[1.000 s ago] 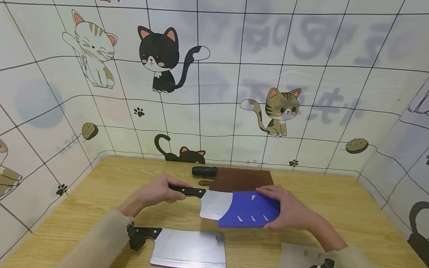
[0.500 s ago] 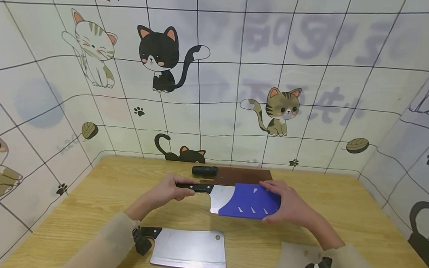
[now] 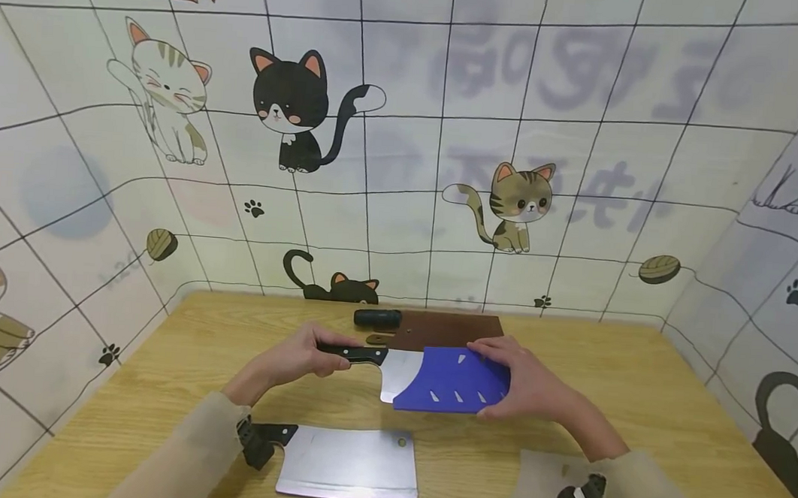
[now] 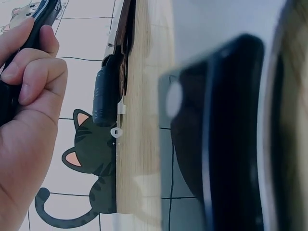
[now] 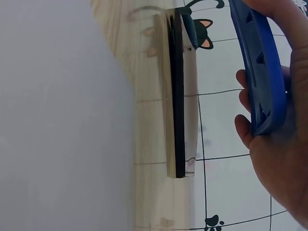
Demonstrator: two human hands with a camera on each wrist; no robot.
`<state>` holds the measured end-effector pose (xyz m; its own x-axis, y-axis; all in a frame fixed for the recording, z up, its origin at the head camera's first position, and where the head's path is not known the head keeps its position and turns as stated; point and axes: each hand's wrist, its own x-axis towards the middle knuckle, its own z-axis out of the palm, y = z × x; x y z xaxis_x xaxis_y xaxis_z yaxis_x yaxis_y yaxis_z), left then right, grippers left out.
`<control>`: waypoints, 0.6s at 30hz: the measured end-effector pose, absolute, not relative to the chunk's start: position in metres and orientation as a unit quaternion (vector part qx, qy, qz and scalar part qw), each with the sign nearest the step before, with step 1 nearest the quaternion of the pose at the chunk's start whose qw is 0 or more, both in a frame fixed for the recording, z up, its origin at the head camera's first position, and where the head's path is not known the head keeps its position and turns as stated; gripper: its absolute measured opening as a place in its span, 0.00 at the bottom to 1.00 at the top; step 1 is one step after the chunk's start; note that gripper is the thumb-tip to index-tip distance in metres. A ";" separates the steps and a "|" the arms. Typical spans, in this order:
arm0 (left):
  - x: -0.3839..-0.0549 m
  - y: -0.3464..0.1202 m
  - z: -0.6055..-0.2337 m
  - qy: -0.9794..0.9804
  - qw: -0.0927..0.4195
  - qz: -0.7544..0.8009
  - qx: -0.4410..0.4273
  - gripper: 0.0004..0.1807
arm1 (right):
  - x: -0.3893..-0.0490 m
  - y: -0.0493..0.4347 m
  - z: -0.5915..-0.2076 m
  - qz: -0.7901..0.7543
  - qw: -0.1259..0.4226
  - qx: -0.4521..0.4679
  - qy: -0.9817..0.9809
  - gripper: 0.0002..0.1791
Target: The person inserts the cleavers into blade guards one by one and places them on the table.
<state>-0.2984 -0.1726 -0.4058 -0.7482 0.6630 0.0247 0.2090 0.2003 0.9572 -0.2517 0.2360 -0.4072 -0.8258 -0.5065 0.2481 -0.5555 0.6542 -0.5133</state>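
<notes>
My left hand (image 3: 305, 353) grips the black riveted handle of a cleaver (image 3: 401, 373), held level above the table with its blade pointing right. A blue blade guard (image 3: 456, 380) with small slots covers most of that blade, leaving a strip of bare steel beside the handle. My right hand (image 3: 527, 380) holds the guard's far end, thumb below and fingers above. In the right wrist view, fingertips show behind the guard (image 5: 264, 72). In the left wrist view, curled fingers wrap the dark handle (image 4: 9, 91).
A second, bare cleaver (image 3: 350, 464) lies nearer on the wooden table (image 3: 183, 365). Behind lies a brown flat sheath (image 3: 449, 330) beside a dark cylindrical handle (image 3: 377, 319). A pale translucent sheath (image 3: 528, 489) lies under my right forearm. Cat-print cloth surrounds the table.
The blue guard has slid farther over the blade, so less steel shows. The cleaver and guard rose together, then dropped slightly and shifted left.
</notes>
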 end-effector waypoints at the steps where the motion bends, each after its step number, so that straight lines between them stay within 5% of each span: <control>1: -0.298 -0.173 -0.406 0.748 0.202 0.561 0.291 0.19 | -0.252 0.236 -0.407 0.297 0.039 0.295 -0.907 0.54; 18: -0.288 -0.158 -0.412 0.759 0.169 0.578 0.248 0.17 | -0.249 0.230 -0.412 0.295 0.043 0.250 -0.921 0.56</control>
<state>-0.2878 -0.1583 -0.4120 -0.8201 0.5714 0.0310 0.1813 0.2080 0.9612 -0.2487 0.2298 -0.4124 -0.8716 -0.4344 0.2273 -0.4856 0.7007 -0.5227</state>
